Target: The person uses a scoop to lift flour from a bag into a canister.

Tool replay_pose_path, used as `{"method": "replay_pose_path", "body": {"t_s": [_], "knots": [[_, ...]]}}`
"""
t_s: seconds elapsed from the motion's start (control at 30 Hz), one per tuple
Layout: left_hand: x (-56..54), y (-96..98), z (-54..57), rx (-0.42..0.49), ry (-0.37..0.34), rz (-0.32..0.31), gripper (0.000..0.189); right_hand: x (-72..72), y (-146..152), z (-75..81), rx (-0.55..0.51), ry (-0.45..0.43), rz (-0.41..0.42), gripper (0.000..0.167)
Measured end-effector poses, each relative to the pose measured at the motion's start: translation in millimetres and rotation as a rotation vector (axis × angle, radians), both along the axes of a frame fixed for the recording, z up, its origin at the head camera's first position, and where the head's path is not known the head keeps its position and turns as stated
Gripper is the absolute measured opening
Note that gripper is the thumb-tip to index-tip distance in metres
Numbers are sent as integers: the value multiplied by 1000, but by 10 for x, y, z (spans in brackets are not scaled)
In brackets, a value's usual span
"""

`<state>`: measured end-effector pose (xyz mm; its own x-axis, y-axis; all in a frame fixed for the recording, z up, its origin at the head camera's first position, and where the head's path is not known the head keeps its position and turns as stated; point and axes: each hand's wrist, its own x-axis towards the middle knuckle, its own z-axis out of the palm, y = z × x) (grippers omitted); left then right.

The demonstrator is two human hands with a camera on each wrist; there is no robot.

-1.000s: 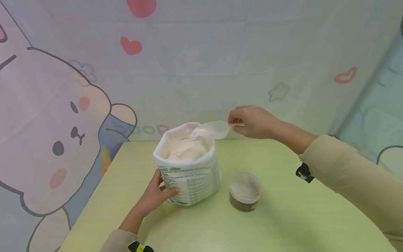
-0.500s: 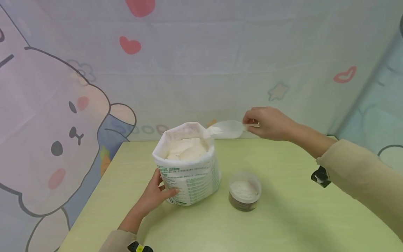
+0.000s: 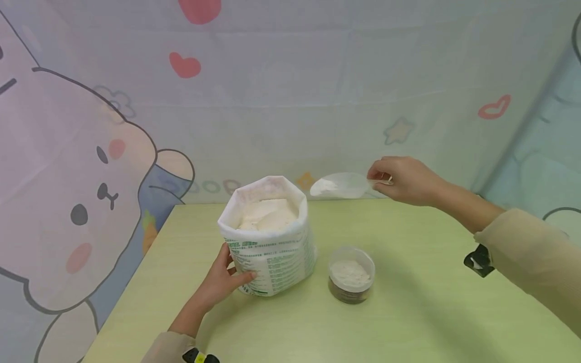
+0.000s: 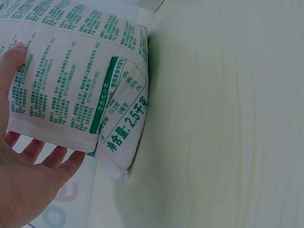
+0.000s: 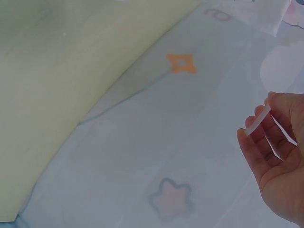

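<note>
A white flour bag (image 3: 277, 262) with green print stands open on the table, cream-white flour (image 3: 269, 214) inside. My left hand (image 3: 220, 282) holds its lower left side, the thumb on the front and the fingers around the side; the left wrist view shows this hand (image 4: 33, 175) at the bag (image 4: 57, 80) from close by. My right hand (image 3: 406, 180) pinches the handle of a translucent plastic scoop (image 3: 347, 186). White flour lies at the scoop's tip, in the air right of the bag. In the right wrist view, my right hand (image 5: 280, 156) holds the handle end.
A small clear round tub (image 3: 351, 290) with white flour in it stands on the pale green-yellow table (image 3: 408, 312), right of the bag. Behind the table's far edge hangs a cloth backdrop (image 3: 295, 101) with cartoon prints.
My right hand has moved right with the scoop, from over the bag's rim to beside it. The left hand stays on the bag. More white shows in the tub than a second ago.
</note>
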<state>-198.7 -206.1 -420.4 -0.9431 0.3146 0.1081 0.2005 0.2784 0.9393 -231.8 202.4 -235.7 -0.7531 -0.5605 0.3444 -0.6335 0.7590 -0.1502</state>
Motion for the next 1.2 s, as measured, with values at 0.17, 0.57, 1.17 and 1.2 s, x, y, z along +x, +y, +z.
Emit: {"method": "replay_pose_path", "body": {"t_s": [0.17, 0.57, 1.17, 1.2], "knots": [[4, -6, -5, -2, 7, -3, 80, 13, 72, -50, -29, 17, -10, 11], [-2, -24, -8, -6, 4, -5, 78, 10, 273, -320, -39, 1, -46, 11], [0, -39, -8, -1, -5, 9, 78, 96, 386, -748, 23, -32, 11, 14], [1, -39, -6, -2, -6, 9, 78, 96, 386, -759, 30, -30, 13, 14]]}}
